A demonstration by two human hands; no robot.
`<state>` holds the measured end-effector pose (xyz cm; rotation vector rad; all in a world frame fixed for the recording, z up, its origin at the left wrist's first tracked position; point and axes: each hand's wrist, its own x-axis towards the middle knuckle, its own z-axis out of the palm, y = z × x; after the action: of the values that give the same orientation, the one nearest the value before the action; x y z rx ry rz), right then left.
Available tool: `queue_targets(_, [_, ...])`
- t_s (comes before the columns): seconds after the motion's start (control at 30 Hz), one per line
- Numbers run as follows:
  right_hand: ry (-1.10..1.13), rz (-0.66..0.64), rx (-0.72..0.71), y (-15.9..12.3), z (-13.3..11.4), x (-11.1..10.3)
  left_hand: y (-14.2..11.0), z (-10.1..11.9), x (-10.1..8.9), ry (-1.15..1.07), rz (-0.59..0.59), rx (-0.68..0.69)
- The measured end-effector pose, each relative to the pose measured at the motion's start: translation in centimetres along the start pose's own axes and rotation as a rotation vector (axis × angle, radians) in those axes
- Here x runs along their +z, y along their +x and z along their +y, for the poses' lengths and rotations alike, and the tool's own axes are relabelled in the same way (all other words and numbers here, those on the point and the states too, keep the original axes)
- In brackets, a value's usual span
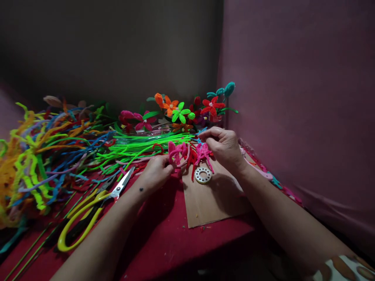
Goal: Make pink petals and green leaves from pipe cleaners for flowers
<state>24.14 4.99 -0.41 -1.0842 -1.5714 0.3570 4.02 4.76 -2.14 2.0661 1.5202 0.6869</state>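
My left hand (156, 171) is closed, its thumb and fingers pinching a bent pink pipe cleaner (176, 152) above the edge of a brown board (216, 203). Over the board's far side hovers my right hand (225, 150), thumb and index finger drawn together. Whatever is between those fingertips, if anything, is too small to make out. Below them lie looped pink pipe cleaner pieces (202, 152), with red pipe cleaner pieces (191, 158) between the hands. A round metal disc with holes (203, 175) rests on the board.
Yellow-handled scissors (96, 210) lie left of my left forearm. A tangled heap of colourful pipe cleaners (43, 156) fills the left side. Green pipe cleaners (146, 143) lie behind my hands, with pipe cleaner flowers (180, 112) at the back. The table has a red cloth (164, 242).
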Motion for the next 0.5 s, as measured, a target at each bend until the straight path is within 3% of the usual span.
queue_targets(0.13, [0.000, -0.089, -0.086, 0.0, -0.9, 0.6, -0.1, 0.4, -0.3, 0.169, 0.038, 0.009])
queue_targets(0.27, [-0.026, -0.134, -0.069, 0.2, -1.0, 1.5, -0.2, 0.3, -0.3, 0.139, -0.035, 0.094])
queue_targets(0.37, [-0.017, -0.073, -0.074, 0.2, -1.4, 2.0, -0.5, 0.5, 1.0, 0.219, -0.051, 0.180])
queue_targets(0.5, [0.014, -0.065, -0.155, -0.2, -2.8, 2.9, -1.1, 0.8, 3.5, 0.302, -0.025, 0.097])
